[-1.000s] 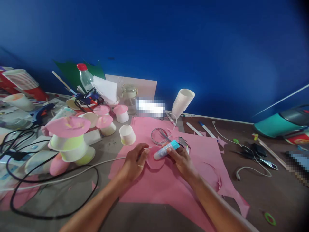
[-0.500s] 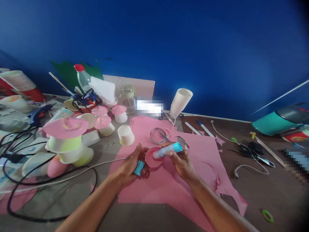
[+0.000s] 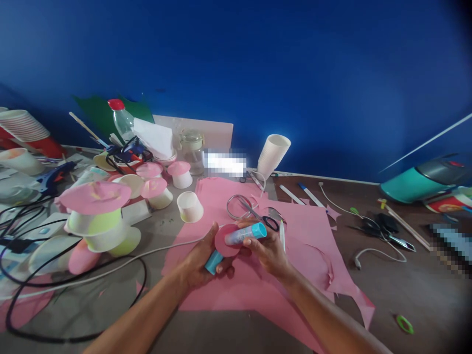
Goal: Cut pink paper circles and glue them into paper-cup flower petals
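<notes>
Two hands meet over a small pink paper disc (image 3: 226, 239), held just above the desk (image 3: 387, 290) at the middle of the view. The left hand (image 3: 201, 260) grips the disc from below, thumb on its near-left edge, and the same grip pins a turquoise cap (image 3: 213, 262) against the palm. The right hand (image 3: 267, 250) is closed round a glue stick (image 3: 245, 234), whose long axis runs nearly level, left to right: its turquoise base points right and slightly up, its working end lies against the disc's face on the left. So the disc sits directly left of the right grip, touching the stick's tip, and the left hand is nearer to it, already bearing it.

Under both hands lies a large pink paper sheet (image 3: 258, 290), cut and ragged at its right edge. Just beyond the fingers rest scissors (image 3: 245, 206) and a white pen (image 3: 282, 235). An upturned paper cup (image 3: 190, 206) stands near on the left, with pink-topped cup mushrooms (image 3: 96, 211) farther left among black cables (image 3: 73, 295). A stack of white cups (image 3: 273, 155) leans by the blue wall (image 3: 258, 73).
</notes>
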{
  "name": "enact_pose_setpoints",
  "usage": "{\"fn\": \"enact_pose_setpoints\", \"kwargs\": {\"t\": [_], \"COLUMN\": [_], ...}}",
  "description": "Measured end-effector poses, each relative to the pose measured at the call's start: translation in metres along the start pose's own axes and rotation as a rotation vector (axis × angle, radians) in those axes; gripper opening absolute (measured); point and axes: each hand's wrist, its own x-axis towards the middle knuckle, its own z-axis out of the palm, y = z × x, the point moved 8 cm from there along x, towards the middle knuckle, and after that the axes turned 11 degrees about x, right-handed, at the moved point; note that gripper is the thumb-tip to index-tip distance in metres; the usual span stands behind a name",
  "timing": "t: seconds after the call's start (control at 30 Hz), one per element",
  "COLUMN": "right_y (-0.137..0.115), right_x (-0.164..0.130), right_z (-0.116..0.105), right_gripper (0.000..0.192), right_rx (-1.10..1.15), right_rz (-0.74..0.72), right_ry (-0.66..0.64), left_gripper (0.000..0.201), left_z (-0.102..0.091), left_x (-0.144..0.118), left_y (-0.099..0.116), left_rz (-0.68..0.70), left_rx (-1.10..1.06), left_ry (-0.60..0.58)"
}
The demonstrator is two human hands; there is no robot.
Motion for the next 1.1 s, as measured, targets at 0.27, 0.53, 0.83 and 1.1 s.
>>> {"fn": "enact_pose_setpoints", "kwargs": {"t": [0.27, 0.53, 0.83, 1.1], "right_y": [0.005, -0.003, -0.009, 0.001], "right_x": [0.001, 0.003, 0.007, 0.012], "right_z": [-0.004, -0.012, -0.031, -0.033], "right_gripper": [0.036, 0.031, 0.034, 0.036], "right_rx": [-0.018, -0.129, -0.108, -0.047], "right_rz": [0.038, -0.055, -0.118, 0.004], "right_ry": [-0.007, 0.055, 0.246, 0.249], "left_gripper": [0.071, 0.067, 0.025, 0.04], "left_z": [-0.007, -0.004, -0.014, -0.029], "left_x": [0.0, -0.002, -0.007, -0.015], "left_y": [-0.003, 0.005, 0.028, 0.042], "left_rz": [0.025, 0.111, 0.219, 0.328], "left_rx": [0.064, 0.048, -0.065, 0.148], "left_ry": [0.026, 0.016, 0.218, 0.354]}}
